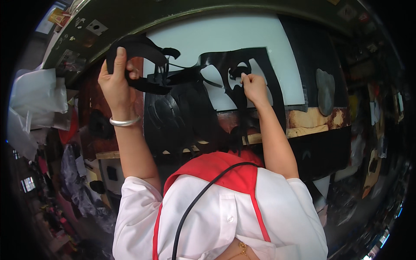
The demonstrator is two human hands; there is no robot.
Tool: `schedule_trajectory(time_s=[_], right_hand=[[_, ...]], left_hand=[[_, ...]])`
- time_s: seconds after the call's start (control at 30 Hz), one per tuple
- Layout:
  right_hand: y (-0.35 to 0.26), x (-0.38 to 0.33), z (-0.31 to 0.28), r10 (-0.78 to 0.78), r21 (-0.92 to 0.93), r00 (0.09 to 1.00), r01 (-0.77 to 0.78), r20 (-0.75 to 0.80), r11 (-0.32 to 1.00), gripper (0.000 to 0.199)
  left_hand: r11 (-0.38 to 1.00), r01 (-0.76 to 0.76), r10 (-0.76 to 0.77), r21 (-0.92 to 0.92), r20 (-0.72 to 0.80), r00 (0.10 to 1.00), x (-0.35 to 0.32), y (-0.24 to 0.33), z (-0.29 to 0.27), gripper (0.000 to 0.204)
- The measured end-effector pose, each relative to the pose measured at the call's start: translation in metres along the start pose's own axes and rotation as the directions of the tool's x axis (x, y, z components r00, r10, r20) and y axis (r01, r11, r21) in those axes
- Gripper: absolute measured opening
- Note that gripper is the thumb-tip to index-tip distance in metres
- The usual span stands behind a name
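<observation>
My left hand (115, 84), a silver bangle on its wrist, is raised at the far left. Its thumb lies over a curved black strip of sheet material (141, 44), which it grips. To the right, the fingertips of my right hand (256, 90) pinch a black sheet (221, 57) with large cut-out openings. Thin dark strands run between the two hands, but I cannot tell whether both pieces are one sheet. Beneath and nearer to me lie dark layered sheets (173, 106) with curved outlines, partly covered by the held material.
A white board (247, 32) lies under the cut sheet. Behind it runs a green machine edge (130, 18). At the right rests a grey rounded flat piece (325, 91) on a dark surface. Clear plastic bags (41, 97) hang at the left. A worn wooden edge (307, 130) borders the table.
</observation>
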State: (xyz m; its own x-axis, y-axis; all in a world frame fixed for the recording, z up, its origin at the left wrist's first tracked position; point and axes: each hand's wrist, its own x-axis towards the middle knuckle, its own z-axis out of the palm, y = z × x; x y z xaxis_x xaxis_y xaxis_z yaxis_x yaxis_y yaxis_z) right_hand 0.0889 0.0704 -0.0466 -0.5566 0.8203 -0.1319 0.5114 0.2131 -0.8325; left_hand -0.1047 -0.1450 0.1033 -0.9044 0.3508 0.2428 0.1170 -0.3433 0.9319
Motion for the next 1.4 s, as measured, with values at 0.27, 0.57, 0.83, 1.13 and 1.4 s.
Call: schedule_trajectory(time_s=[0.27,0.57,0.83,1.13,1.4], right_hand=[[-0.074,-0.020,0.002,-0.743,-0.235,0.668,0.730,0.045,0.642,0.037],[-0.084,0.033,0.000,-0.266,0.252,0.735,0.133,0.624,0.958,0.024],[-0.092,0.032,-0.018,-0.423,0.685,0.577,-0.368,0.699,0.629,0.022],[-0.144,0.017,-0.026,-0.538,0.870,0.684,-0.360,0.492,0.338,0.022],[-0.148,-0.005,-0.026,-0.281,0.830,0.938,-0.013,0.203,0.557,0.026]], left_hand=[[0.999,-0.046,0.046,-0.003,0.091,0.995,-0.016,-0.030,0.010,0.014],[0.993,-0.118,0.118,-0.003,0.066,0.991,-0.008,-0.030,0.015,0.015],[0.975,-0.220,0.216,0.036,0.088,0.972,0.003,-0.039,0.016,0.020],[0.974,-0.179,0.206,-0.141,0.209,0.956,-0.014,-0.048,0.050,0.067],[0.739,-0.508,0.486,0.443,0.172,0.857,-0.009,-0.036,0.089,0.061]])
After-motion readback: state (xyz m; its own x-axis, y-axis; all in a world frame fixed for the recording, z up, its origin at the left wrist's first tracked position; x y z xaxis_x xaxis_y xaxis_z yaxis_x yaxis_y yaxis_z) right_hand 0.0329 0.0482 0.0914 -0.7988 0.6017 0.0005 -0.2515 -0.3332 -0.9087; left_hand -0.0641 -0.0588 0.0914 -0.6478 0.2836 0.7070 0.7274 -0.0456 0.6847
